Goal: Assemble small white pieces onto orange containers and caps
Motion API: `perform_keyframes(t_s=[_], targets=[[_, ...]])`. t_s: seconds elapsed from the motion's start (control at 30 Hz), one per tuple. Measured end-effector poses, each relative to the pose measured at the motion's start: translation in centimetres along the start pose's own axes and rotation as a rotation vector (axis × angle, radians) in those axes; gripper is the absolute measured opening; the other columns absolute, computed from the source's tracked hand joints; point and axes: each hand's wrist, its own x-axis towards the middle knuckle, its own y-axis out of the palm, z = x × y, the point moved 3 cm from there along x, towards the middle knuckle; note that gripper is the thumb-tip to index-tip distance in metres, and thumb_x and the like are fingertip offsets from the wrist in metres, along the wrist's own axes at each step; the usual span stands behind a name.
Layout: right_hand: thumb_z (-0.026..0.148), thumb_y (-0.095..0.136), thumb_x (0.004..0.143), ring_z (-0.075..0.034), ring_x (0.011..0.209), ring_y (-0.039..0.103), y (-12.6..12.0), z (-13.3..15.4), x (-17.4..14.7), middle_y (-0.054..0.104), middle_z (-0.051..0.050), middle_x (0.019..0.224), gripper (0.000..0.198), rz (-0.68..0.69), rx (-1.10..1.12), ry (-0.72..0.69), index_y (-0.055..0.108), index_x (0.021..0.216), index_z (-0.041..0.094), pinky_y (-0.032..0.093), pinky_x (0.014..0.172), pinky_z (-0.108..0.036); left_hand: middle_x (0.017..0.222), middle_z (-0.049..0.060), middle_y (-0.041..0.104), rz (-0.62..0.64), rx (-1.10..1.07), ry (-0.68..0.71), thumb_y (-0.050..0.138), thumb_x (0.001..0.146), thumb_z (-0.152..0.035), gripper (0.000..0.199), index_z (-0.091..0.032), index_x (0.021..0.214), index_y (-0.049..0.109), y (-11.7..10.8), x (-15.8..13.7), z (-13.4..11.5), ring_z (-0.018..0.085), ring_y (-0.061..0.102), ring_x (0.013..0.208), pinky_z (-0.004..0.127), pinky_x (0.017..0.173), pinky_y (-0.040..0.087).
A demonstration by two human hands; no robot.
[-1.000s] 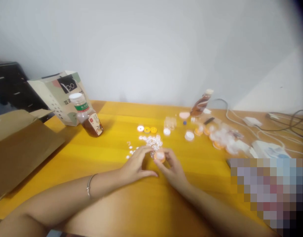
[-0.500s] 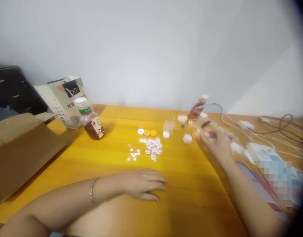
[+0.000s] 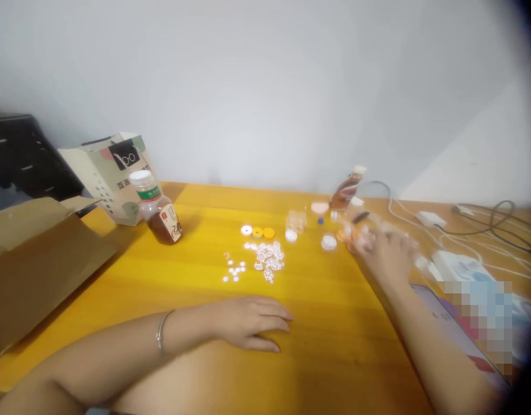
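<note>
My left hand (image 3: 250, 321) lies flat on the yellow wooden table (image 3: 205, 199), fingers spread, holding nothing. Beyond it sit a pile of white openwork pieces (image 3: 269, 259) and several small white discs (image 3: 235, 270). Farther right, my right hand (image 3: 389, 256) is over small clear and orange items (image 3: 352, 235) near the table's right side. Motion blurs its fingers, so whether it grips anything cannot be made out. A white round piece (image 3: 328, 242) and a black item (image 3: 360, 217) lie close to it.
A cardboard box (image 3: 45, 271), a paper bag (image 3: 118, 184) and a bottle of brown drink (image 3: 159, 213) stand at left. Another drink bottle (image 3: 346, 190) is at the back. Cables (image 3: 499, 230), a phone (image 3: 451, 328) and a tissue pack (image 3: 464, 268) occupy the right. Spools (image 3: 257, 232) sit mid-table.
My right hand has shifted slightly right, with its fingers now more extended over the small items. My left hand has stayed where it was.
</note>
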Motion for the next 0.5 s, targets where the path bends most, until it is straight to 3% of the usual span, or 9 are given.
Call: perform_keyframes(t_s=[0.07, 0.13, 0.3, 0.43, 0.5], targets=[[0.048, 0.052, 0.075, -0.034, 0.093, 0.044, -0.6, 1.5, 0.0, 0.053, -0.018, 0.094, 0.037, -0.017, -0.075, -0.044, 0.058, 0.093, 0.016, 0.031, 0.075, -0.048, 0.118, 0.014, 0.056, 0.005, 0.000, -0.007, 0.057, 0.081, -0.032, 0.038, -0.016, 0.115, 0.050, 0.0, 0.0, 0.0, 0.023, 0.050, 0.114, 0.034, 0.096, 0.043], [0.042, 0.050, 0.077, -0.029, 0.084, 0.049, -0.9, 3.9, -0.6, 0.055, -0.014, 0.084, 0.029, 0.039, 0.048, -0.146, 0.057, 0.089, 0.016, 0.036, 0.072, -0.043, 0.118, 0.014, 0.056, 0.025, 0.001, -0.018, 0.056, 0.081, -0.032, 0.039, -0.015, 0.115, 0.050, 0.1, 0.0, 0.1, 0.023, 0.049, 0.114, 0.034, 0.097, 0.043], [0.035, 0.049, 0.080, -0.016, 0.061, 0.050, -0.1, 10.7, -5.3, 0.054, -0.003, 0.067, 0.017, 0.400, 0.529, -0.248, 0.052, 0.074, 0.019, 0.039, 0.058, -0.028, 0.120, 0.014, 0.054, 0.058, 0.004, -0.035, 0.053, 0.083, -0.034, 0.039, -0.014, 0.117, 0.049, 0.2, 0.0, 0.1, 0.022, 0.047, 0.116, 0.033, 0.098, 0.041], [0.034, 0.047, 0.083, -0.012, 0.050, 0.041, 0.6, 14.1, -9.2, 0.047, 0.002, 0.055, 0.023, 0.645, 0.733, -0.264, 0.046, 0.064, 0.021, 0.034, 0.048, -0.024, 0.120, 0.014, 0.055, 0.052, 0.005, -0.036, 0.052, 0.083, -0.035, 0.039, -0.014, 0.116, 0.049, 0.2, 0.0, 0.1, 0.022, 0.048, 0.115, 0.033, 0.098, 0.041], [0.034, 0.046, 0.083, -0.010, 0.047, 0.038, 0.9, 14.7, -10.1, 0.043, 0.004, 0.052, 0.027, 0.711, 0.728, -0.282, 0.043, 0.060, 0.021, 0.032, 0.046, -0.023, 0.119, 0.014, 0.055, 0.058, 0.017, -0.041, 0.052, 0.083, -0.035, 0.039, -0.013, 0.115, 0.049, 0.3, -0.1, 0.2, 0.022, 0.048, 0.115, 0.033, 0.098, 0.040]])
